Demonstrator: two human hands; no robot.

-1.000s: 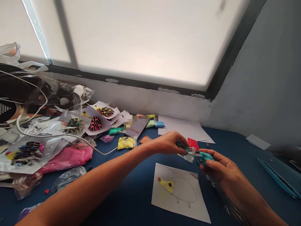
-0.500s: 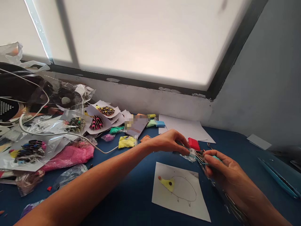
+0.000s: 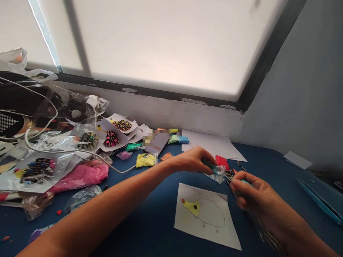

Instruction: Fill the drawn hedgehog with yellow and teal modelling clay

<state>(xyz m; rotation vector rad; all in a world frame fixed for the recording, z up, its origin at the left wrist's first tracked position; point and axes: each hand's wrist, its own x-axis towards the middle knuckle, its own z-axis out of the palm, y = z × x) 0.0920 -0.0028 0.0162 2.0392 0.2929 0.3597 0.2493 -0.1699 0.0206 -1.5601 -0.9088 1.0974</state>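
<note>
My left hand (image 3: 197, 159) reaches over the table, closed on a clear plastic packet (image 3: 219, 172) with something teal inside. Just right of it, my right hand (image 3: 250, 189) is closed with thumb and fingertips together; a bit of turquoise material shows behind the fingers, its kind mostly hidden. Dark slender pieces (image 3: 229, 176) lie between the two hands. Below my left hand rests a white sheet (image 3: 214, 238) with a hedgehog outline, whose face is filled with yellow clay (image 3: 192, 207), a dark eye and an orange-brown nose.
Finished hedgehog pictures (image 3: 111, 139) and plastic bags crowd the left, with a white cable (image 3: 80, 151) across them. Clay packets, yellow (image 3: 146, 160) and red (image 3: 222, 162), lie farther back. White paper (image 3: 211, 142) lies by the wall. A blue folder (image 3: 318, 201) is at right.
More teal now shows in the packet at my left fingers. My right hand has shifted slightly, its fingertips curling closer together. The paper stays on the table.
</note>
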